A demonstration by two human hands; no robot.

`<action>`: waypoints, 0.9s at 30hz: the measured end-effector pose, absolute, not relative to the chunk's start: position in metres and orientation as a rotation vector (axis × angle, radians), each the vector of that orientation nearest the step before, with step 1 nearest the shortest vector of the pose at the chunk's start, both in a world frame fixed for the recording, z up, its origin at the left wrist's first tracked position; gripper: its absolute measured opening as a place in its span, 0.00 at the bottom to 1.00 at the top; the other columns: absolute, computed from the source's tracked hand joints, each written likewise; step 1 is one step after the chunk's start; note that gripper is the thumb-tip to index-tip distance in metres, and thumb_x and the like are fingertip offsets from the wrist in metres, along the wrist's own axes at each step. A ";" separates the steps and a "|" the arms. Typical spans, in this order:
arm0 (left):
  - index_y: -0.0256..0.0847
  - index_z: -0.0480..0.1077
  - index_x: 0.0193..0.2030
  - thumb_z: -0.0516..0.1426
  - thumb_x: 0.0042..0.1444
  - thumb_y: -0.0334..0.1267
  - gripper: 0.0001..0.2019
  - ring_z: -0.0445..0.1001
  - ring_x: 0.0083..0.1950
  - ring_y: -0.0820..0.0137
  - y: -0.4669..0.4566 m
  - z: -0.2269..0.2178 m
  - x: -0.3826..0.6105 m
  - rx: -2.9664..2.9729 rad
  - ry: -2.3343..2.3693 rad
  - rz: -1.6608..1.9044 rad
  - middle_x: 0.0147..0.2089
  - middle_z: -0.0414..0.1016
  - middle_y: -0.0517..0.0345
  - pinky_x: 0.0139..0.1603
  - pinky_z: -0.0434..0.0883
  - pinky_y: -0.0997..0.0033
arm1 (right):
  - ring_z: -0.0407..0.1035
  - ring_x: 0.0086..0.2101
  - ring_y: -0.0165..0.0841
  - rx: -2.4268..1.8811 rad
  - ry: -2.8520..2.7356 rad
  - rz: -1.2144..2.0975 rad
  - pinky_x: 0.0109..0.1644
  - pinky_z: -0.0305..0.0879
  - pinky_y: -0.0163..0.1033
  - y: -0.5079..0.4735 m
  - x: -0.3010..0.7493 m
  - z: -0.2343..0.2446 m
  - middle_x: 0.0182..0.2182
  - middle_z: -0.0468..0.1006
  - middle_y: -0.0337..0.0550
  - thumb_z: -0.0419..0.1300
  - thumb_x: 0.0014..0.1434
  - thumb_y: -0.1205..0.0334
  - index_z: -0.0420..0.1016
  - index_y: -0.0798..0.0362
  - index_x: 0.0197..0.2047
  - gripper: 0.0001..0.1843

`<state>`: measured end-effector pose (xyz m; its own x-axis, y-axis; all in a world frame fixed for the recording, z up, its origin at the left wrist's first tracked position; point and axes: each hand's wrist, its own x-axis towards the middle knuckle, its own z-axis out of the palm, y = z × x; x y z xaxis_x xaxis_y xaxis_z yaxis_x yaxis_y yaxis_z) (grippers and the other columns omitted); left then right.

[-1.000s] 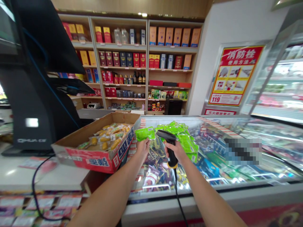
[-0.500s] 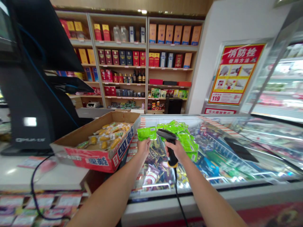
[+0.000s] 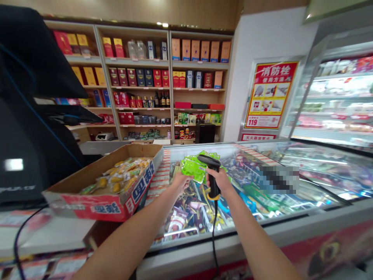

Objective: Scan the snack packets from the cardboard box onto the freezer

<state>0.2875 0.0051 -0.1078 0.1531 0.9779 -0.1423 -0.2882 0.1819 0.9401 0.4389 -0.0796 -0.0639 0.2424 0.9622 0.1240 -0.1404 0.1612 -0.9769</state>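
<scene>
My right hand [image 3: 218,179] is wrapped around the grip of a black barcode scanner [image 3: 214,162], with its cable hanging down in front of the freezer. The scanner's head points left over bright green packets. At the lower left edge of a green packet [image 3: 192,168], my left hand [image 3: 182,182] has its fingers pinched together. More green packets [image 3: 214,155] lie on the glass freezer lid behind the scanner, partly hidden by it and by my right hand.
An open cardboard box [image 3: 87,208] of yellow wrapped snacks stands left of my arms. Beside it rises a black checkout terminal [image 3: 26,155]. Under the glass top, the chest freezer [image 3: 186,249] holds many packages. Shelves [image 3: 134,87] of boxes and bottles line the back wall.
My view has turned to the right. My left hand has moved the green packet right, from beside the scanner to close under its head, over the other packets.
</scene>
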 end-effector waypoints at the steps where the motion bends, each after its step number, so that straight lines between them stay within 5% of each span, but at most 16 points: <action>1: 0.38 0.66 0.22 0.70 0.28 0.22 0.18 0.60 0.18 0.81 0.006 -0.106 0.293 0.946 0.978 1.103 0.16 0.63 0.68 0.22 0.56 0.80 | 0.65 0.13 0.30 -1.093 -0.971 0.999 0.15 0.63 0.35 -0.082 0.444 -0.063 0.14 0.71 0.38 0.69 0.44 0.53 0.70 0.54 0.21 0.15; 11: 0.37 0.72 0.32 0.68 0.27 0.18 0.22 0.73 0.25 0.70 0.000 -0.104 0.297 0.976 1.068 1.372 0.25 0.71 0.63 0.33 0.74 0.68 | 0.64 0.13 0.29 -1.061 -0.951 1.003 0.15 0.62 0.34 -0.095 0.448 -0.071 0.14 0.71 0.37 0.70 0.44 0.54 0.70 0.53 0.23 0.15; 17: 0.38 0.77 0.33 0.69 0.32 0.27 0.16 0.75 0.32 0.69 -0.023 -0.033 0.225 1.577 1.094 1.476 0.35 0.77 0.54 0.35 0.71 0.72 | 0.64 0.13 0.29 -1.053 -1.041 1.107 0.15 0.62 0.34 -0.076 0.402 -0.063 0.14 0.71 0.38 0.68 0.46 0.54 0.69 0.53 0.21 0.15; 22: 0.38 0.76 0.22 0.62 0.38 0.32 0.01 0.71 0.26 0.67 -0.022 0.043 0.120 2.110 1.475 0.887 0.21 0.74 0.58 0.31 0.68 0.71 | 0.64 0.13 0.29 -0.996 -1.106 1.216 0.16 0.62 0.34 -0.052 0.360 -0.049 0.14 0.71 0.37 0.67 0.44 0.56 0.69 0.53 0.21 0.13; 27: 0.41 0.73 0.14 0.58 0.24 0.26 0.07 0.72 0.23 0.63 -0.013 0.036 0.054 1.910 1.622 0.052 0.17 0.74 0.56 0.25 0.67 0.70 | 0.64 0.14 0.28 -0.901 -1.147 1.260 0.16 0.62 0.33 -0.036 0.342 -0.053 0.15 0.72 0.36 0.68 0.43 0.52 0.69 0.53 0.24 0.15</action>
<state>0.0539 -0.0132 0.0359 0.2437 0.9023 -0.3556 0.8778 -0.0492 0.4765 0.3416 -0.0357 -0.0534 -0.0541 0.9878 0.1457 -0.2374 0.1290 -0.9628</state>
